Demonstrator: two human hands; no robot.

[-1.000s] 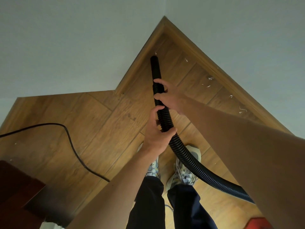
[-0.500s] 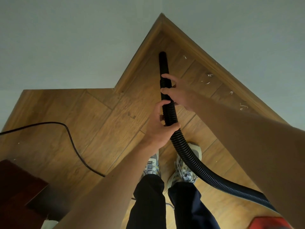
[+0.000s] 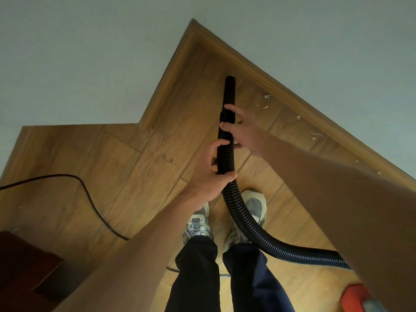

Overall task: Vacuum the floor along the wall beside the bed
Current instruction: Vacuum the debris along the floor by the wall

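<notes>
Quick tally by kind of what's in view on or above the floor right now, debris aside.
Hands: 2, left and right, both gripping the hose
Black vacuum hose: 1
Black power cord: 1
Shoes: 2, and
Red vacuum body: 1, partly cut off
Total: 7

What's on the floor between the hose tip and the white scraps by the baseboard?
Head view: only bare wood floor lies between the hose tip and the nearest white scraps.
</notes>
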